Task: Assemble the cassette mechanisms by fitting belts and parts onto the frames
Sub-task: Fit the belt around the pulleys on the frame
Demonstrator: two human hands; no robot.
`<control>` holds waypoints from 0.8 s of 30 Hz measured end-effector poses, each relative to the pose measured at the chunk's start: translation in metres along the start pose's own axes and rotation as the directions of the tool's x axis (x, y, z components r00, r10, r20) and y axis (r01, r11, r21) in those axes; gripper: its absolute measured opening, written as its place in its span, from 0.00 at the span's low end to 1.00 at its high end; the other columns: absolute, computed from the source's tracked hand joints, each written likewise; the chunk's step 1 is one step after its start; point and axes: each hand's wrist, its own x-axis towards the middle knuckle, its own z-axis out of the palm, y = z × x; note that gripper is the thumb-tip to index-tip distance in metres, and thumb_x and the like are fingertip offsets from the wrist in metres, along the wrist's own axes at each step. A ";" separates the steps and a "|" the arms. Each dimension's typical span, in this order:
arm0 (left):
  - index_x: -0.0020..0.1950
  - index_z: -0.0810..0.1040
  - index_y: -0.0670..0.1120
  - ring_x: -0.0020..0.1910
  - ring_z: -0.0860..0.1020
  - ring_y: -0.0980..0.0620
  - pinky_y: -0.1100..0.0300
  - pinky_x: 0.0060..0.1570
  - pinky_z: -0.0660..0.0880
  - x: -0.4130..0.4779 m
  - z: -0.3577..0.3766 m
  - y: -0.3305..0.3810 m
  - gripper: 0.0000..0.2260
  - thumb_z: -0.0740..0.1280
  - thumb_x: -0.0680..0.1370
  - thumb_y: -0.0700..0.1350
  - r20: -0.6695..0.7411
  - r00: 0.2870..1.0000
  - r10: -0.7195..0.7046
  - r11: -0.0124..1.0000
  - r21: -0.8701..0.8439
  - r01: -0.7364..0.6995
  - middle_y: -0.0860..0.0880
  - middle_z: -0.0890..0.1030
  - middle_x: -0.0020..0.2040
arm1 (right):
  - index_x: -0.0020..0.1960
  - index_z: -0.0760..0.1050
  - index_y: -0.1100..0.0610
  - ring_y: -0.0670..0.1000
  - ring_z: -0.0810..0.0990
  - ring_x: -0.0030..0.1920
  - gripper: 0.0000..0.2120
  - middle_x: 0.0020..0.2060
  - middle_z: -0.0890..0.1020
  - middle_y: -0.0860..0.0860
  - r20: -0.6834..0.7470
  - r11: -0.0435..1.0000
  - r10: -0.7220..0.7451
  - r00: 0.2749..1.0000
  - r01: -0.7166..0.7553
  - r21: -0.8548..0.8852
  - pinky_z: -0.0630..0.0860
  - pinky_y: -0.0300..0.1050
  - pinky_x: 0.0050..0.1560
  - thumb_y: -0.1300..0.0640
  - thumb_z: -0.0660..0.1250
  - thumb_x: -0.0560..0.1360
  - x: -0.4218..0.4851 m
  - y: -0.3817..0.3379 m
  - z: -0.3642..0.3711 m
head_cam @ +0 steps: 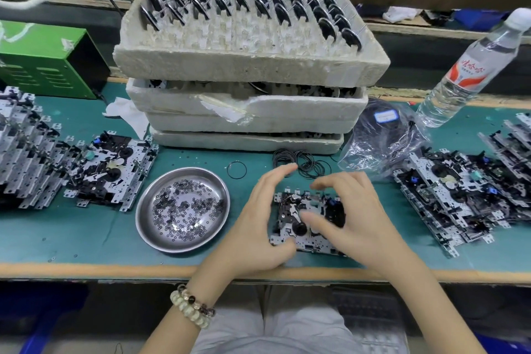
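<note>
Head camera looks down on a big green tabletop (86, 238) where the job looks partly done.

At 12 o'clock is a stack of white foam trays (250, 66). The top tray has black wheels (281, 13) along its back and right side, and many empty slots. I think lots of wheels have been used already.

At 9 o'clock sits a big pile of metal frames, the left pile (26, 158). At 3 o'clock sits another, the right pile (448, 198). One is likely finished and one waiting, but I cannot tell which.

A green box (43, 60) is at 10 o'clock. I see no words on it.

A water bottle (465, 72) leans at 2 o'clock. Its red and white label has Chinese writing that I cannot read.

A clear plastic bag (382, 141) lies just below the bottle. It has a small white sticker (386, 116) with a blue edge. The print is too tiny to read.

A round metal dish (149, 227) at 7 o'clock holds many small washers (184, 210), so plenty are left.

The middle frame (304, 218) lies flat at 6 o'clock, near the front edge, between both hands.

The left hand (258, 224) has its thumb at the frame's near left corner. Its fingers arch above, so I cannot tell if that grip is clamped.

The right hand (353, 215) has its grip clamped on the middle frame, with fingers over the far edge and thumb on top. I cannot see if a belt is on it yet.

Thin black belts (304, 162) lie loose just past the hands, and one single belt (236, 170) lies alone. Much work looks left.
</note>
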 end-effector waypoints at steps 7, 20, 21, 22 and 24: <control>0.71 0.69 0.53 0.74 0.68 0.46 0.53 0.75 0.63 0.000 -0.002 -0.006 0.32 0.61 0.66 0.40 -0.194 0.980 -0.053 0.973 -0.229 0.007 0.51 0.73 0.70 | 0.78 0.49 0.46 0.41 0.53 0.72 0.51 0.68 0.59 0.38 0.270 0.990 -0.114 0.956 0.131 -0.046 0.53 0.41 0.74 0.38 0.75 0.65 -0.006 0.014 0.007; 0.69 0.72 0.60 0.73 0.70 0.46 0.49 0.74 0.65 0.002 0.000 -0.015 0.31 0.63 0.67 0.41 -0.207 0.978 -0.034 0.957 -0.289 -0.028 0.52 0.75 0.68 | 0.74 0.66 0.46 0.44 0.70 0.68 0.42 0.66 0.73 0.42 -0.313 0.999 0.047 0.948 -0.051 -0.004 0.66 0.40 0.68 0.41 0.78 0.65 -0.023 0.025 -0.085; 0.69 0.72 0.60 0.73 0.70 0.46 0.48 0.74 0.64 0.002 0.001 -0.015 0.31 0.63 0.67 0.41 -0.201 0.979 -0.034 0.958 -0.285 -0.025 0.53 0.75 0.68 | 0.73 0.66 0.46 0.43 0.71 0.66 0.41 0.65 0.74 0.42 -0.406 0.992 0.113 0.907 -0.127 -0.007 0.66 0.41 0.67 0.41 0.78 0.64 -0.023 0.031 -0.097; 0.69 0.72 0.60 0.73 0.70 0.46 0.48 0.74 0.64 0.002 0.001 -0.015 0.31 0.63 0.67 0.41 -0.199 0.979 -0.035 0.960 -0.280 -0.023 0.53 0.75 0.68 | 0.73 0.67 0.47 0.42 0.71 0.64 0.41 0.64 0.74 0.42 -0.480 0.977 0.186 0.858 -0.214 -0.003 0.66 0.41 0.66 0.42 0.78 0.64 -0.023 0.038 -0.107; 0.69 0.72 0.61 0.73 0.70 0.47 0.48 0.74 0.64 0.002 0.000 -0.015 0.31 0.63 0.67 0.41 -0.198 0.980 -0.037 0.963 -0.269 -0.018 0.53 0.75 0.67 | 0.73 0.68 0.49 0.44 0.70 0.64 0.41 0.65 0.75 0.47 -0.547 0.926 0.325 0.771 -0.378 0.018 0.65 0.43 0.66 0.44 0.78 0.64 -0.020 0.052 -0.119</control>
